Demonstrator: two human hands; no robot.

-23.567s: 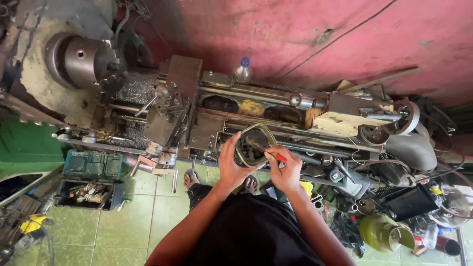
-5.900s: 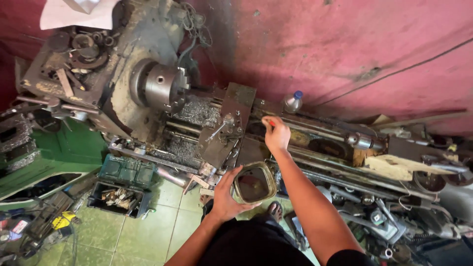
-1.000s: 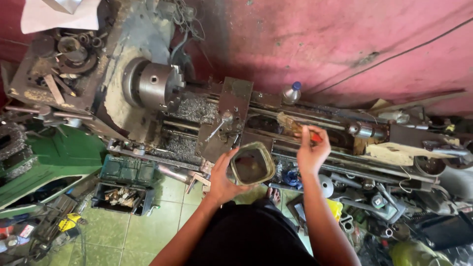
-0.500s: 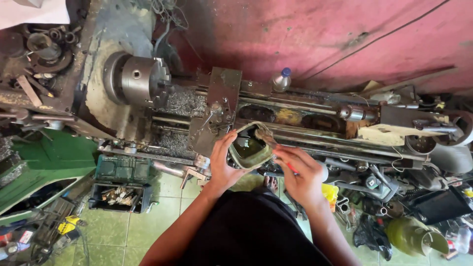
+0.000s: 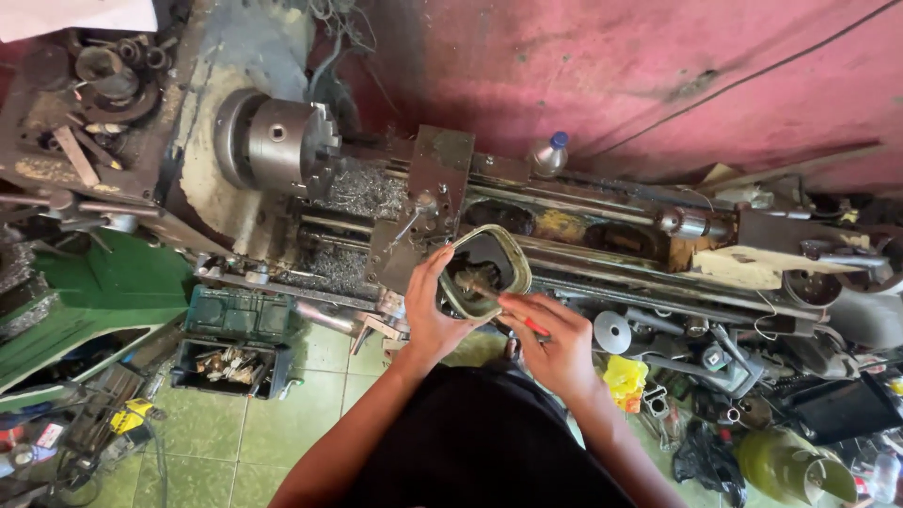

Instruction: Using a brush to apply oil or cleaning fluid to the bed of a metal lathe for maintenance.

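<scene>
Greenish metal housing (image 5: 486, 270) is sitting gripped in the left hand (image 5: 433, 315), just in front of the lathe bed (image 5: 602, 235). Beside it, the right hand (image 5: 555, 343) is pinching a red-handled tool (image 5: 503, 303) whose tip is inside the opening, so work there looks unfinished.

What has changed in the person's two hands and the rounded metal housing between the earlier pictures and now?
The right hand, raised open over the lathe bed a second ago, has come back down and now works a red-handled tool inside the rounded grey metal housing. The left hand has kept hold of the housing's left rim throughout. The grey lathe chuck is unchanged.
</scene>
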